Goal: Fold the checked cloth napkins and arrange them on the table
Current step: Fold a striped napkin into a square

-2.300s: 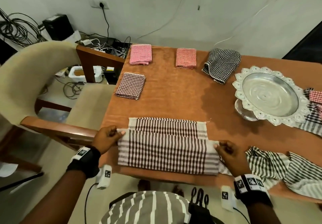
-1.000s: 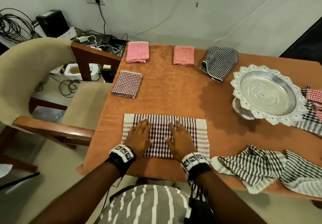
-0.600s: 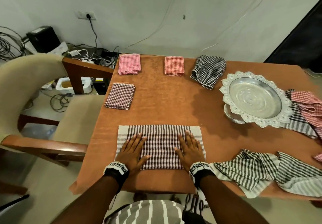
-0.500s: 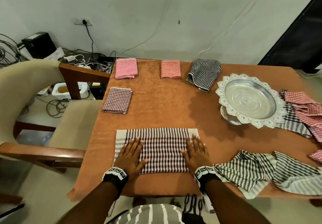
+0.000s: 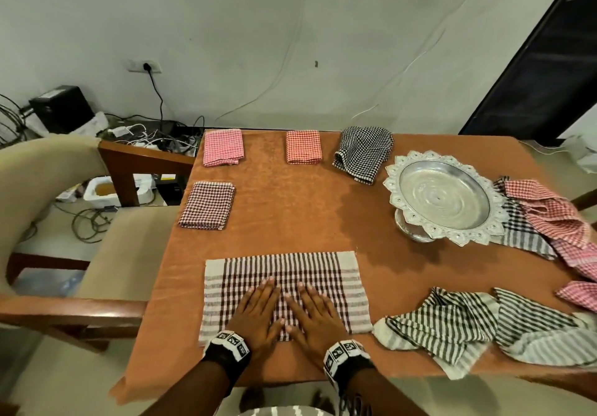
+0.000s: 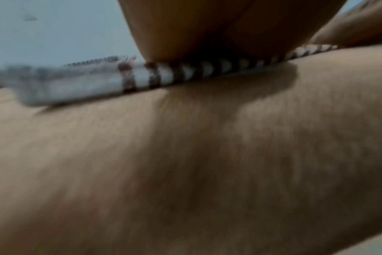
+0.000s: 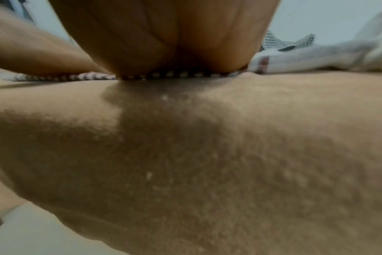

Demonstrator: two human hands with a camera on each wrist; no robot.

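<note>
Both hands lie flat, palms down, on a brown-and-white checked napkin (image 5: pixel 284 289) spread as a folded rectangle near the front edge of the bench (image 5: pixel 290 221), which is covered in an orange-brown cloth. The left hand (image 5: pixel 256 313) and right hand (image 5: pixel 315 315) sit side by side at the middle of the napkin, thumbs nearly touching. All fingers (image 5: pixel 265 292) are straight and close together, pressing the cloth and gripping nothing. The wrist views show only the heels of the palms on the napkin's near edge, blurred.

At the bench's far edge lie a folded pink checked napkin (image 5: pixel 223 147), a folded orange-red checked napkin (image 5: pixel 303 146) and a loosely folded black-and-white checked napkin (image 5: pixel 363 153). A folded dark maroon checked napkin (image 5: pixel 207 205) lies on the left side.

To the right stands a silver pedestal tray (image 5: pixel 445 200) with a scalloped rim, nothing in it. Beside it lies a heap of unfolded red and grey checked cloths (image 5: pixel 549 218). Crumpled striped cloths (image 5: pixel 484 325) lie just right of the right hand.
</note>
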